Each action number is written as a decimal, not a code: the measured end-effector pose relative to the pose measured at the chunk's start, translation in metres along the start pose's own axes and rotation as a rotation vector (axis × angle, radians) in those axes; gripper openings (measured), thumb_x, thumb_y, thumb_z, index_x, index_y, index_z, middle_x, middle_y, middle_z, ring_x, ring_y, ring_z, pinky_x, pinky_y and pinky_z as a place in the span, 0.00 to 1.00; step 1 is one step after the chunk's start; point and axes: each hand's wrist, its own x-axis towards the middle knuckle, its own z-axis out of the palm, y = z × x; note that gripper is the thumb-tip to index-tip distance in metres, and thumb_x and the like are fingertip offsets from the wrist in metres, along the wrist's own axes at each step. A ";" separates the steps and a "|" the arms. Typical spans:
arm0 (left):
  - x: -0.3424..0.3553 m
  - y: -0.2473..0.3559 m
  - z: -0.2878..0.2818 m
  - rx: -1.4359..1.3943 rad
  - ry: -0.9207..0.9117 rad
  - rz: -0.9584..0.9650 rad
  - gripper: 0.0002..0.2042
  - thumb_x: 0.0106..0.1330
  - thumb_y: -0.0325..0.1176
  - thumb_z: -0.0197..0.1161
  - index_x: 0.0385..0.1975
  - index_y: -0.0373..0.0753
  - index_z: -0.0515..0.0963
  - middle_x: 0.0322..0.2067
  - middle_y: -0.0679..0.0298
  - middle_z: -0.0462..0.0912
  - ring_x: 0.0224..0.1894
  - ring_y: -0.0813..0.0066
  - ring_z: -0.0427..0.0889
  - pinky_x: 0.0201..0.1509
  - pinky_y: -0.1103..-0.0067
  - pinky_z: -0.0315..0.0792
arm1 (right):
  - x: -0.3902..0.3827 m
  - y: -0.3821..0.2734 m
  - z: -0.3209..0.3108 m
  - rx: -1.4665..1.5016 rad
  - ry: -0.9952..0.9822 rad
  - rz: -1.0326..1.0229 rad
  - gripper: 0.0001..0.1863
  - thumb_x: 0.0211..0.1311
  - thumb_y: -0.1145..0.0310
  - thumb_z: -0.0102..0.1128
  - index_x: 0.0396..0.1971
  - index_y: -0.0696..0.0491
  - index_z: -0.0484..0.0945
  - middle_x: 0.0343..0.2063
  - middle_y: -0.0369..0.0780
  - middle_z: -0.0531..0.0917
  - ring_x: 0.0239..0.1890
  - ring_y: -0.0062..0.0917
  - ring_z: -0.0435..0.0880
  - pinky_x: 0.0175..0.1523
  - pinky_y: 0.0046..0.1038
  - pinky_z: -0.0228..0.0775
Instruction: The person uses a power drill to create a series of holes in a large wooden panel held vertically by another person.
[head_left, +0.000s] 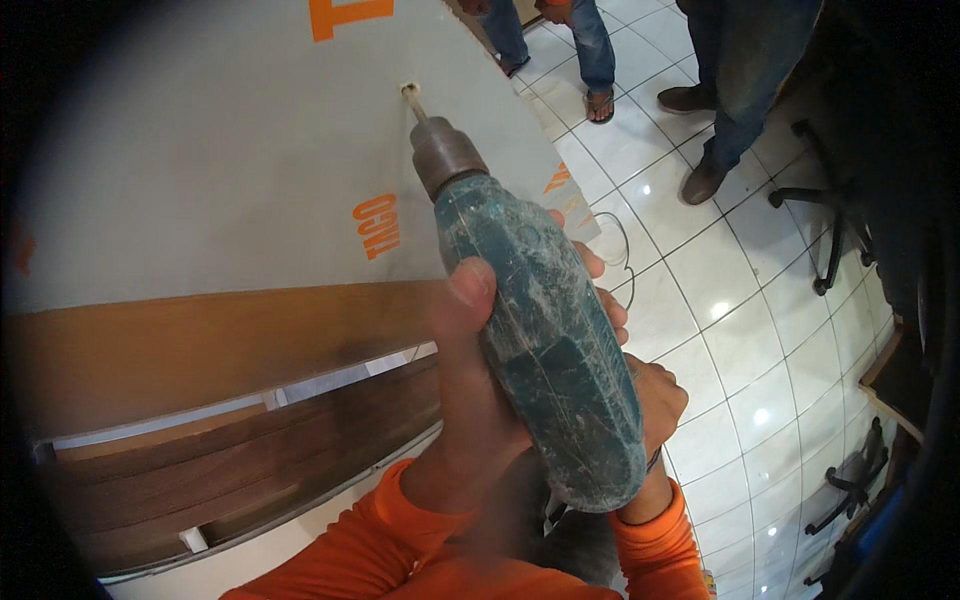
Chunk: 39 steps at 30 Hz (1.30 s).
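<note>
A worn, dusty teal power drill slants across the middle, its metal chuck pointing up and away from me. The thin drill bit has its tip in a small ragged hole in a pale grey board. My left hand is closed around the drill body, thumb on the near side and fingertips showing past its right edge. Lower down on the right, my right hand is curled closed at the drill's handle, which the body mostly hides.
The board has orange printed lettering and a brown wooden edge. Dark brown planks lie below it. Two people in jeans stand on the white tiled floor beyond. Black chair bases are at the right, and a thin cable lies near the board.
</note>
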 end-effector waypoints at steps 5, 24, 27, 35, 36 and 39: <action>-0.003 -0.002 -0.006 -0.094 -0.080 -0.010 0.41 0.59 0.65 0.56 0.61 0.36 0.58 0.43 0.54 0.72 0.43 0.57 0.80 0.40 0.66 0.81 | -0.005 -0.003 -0.006 -0.063 -0.054 0.056 0.36 0.44 0.37 0.67 0.32 0.60 0.81 0.25 0.44 0.82 0.24 0.33 0.85 0.29 0.26 0.75; 0.020 0.028 0.002 -0.216 0.103 -0.183 0.35 0.67 0.66 0.42 0.52 0.36 0.69 0.40 0.56 0.76 0.42 0.63 0.77 0.44 0.70 0.75 | 0.034 -0.009 -0.006 -0.071 -0.062 -0.054 0.32 0.50 0.39 0.64 0.29 0.59 0.80 0.24 0.42 0.81 0.24 0.35 0.85 0.28 0.27 0.75; 0.020 0.028 0.007 -0.234 0.125 -0.184 0.34 0.66 0.65 0.42 0.51 0.36 0.69 0.40 0.57 0.76 0.42 0.64 0.77 0.43 0.71 0.75 | 0.034 -0.007 -0.014 -0.092 -0.090 -0.076 0.31 0.49 0.40 0.65 0.28 0.59 0.80 0.24 0.42 0.81 0.24 0.34 0.85 0.28 0.27 0.74; 0.024 0.024 0.000 -0.237 0.119 -0.166 0.38 0.62 0.69 0.47 0.52 0.35 0.68 0.38 0.55 0.75 0.40 0.62 0.79 0.45 0.68 0.78 | 0.041 -0.001 -0.012 -0.158 -0.057 -0.148 0.23 0.52 0.49 0.69 0.25 0.58 0.80 0.19 0.40 0.81 0.18 0.28 0.82 0.24 0.24 0.73; 0.026 0.025 0.001 -0.217 0.128 -0.166 0.38 0.61 0.69 0.47 0.52 0.35 0.68 0.38 0.55 0.76 0.40 0.62 0.79 0.44 0.67 0.78 | 0.043 -0.001 -0.010 -0.165 -0.051 -0.132 0.23 0.52 0.49 0.69 0.25 0.58 0.80 0.19 0.40 0.81 0.18 0.29 0.82 0.25 0.24 0.73; 0.030 0.024 0.000 -0.146 0.153 -0.142 0.38 0.61 0.69 0.48 0.51 0.35 0.68 0.37 0.55 0.76 0.39 0.61 0.80 0.45 0.67 0.78 | 0.042 0.000 -0.008 -0.179 -0.031 -0.108 0.22 0.51 0.51 0.68 0.26 0.58 0.80 0.19 0.40 0.81 0.19 0.29 0.82 0.25 0.24 0.73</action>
